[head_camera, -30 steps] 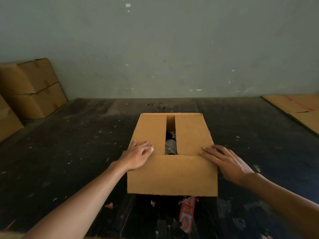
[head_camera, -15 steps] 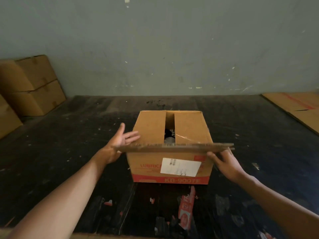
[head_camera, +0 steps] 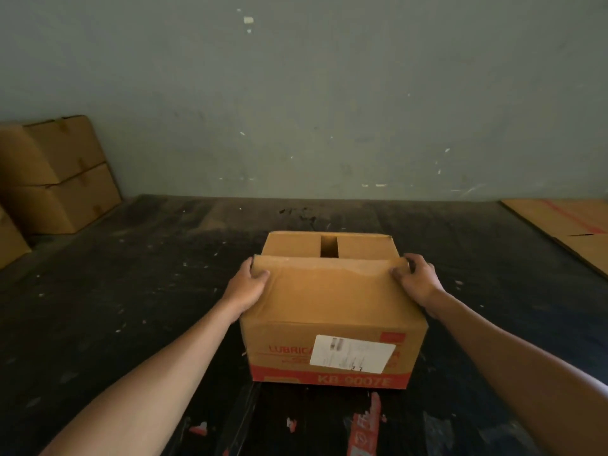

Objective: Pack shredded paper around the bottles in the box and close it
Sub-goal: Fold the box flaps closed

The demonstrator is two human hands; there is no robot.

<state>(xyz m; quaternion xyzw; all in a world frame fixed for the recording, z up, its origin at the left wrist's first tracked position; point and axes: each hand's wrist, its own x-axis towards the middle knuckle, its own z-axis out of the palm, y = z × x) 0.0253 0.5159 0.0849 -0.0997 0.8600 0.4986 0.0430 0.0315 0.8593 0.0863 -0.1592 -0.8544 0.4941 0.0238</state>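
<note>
A brown cardboard box (head_camera: 332,343) with red print and a white label sits on the dark floor in front of me. Its near flap (head_camera: 329,284) lies folded down over the top. My left hand (head_camera: 248,284) grips the flap's left corner and my right hand (head_camera: 416,279) grips its right corner. Behind the flap, the two side flaps (head_camera: 292,246) lie flat with a narrow gap (head_camera: 329,246) between them. The bottles and shredded paper inside are hidden.
Stacked cardboard boxes (head_camera: 56,179) stand against the wall at the left. Flattened cardboard (head_camera: 566,225) lies on the floor at the right. Red tape scraps (head_camera: 365,429) and plastic litter lie on the floor close to me. A grey wall rises behind.
The near flap hung outward toward me a second ago, rose to level, and now lies folded over the box top. Both hands moved up and forward with its corners.
</note>
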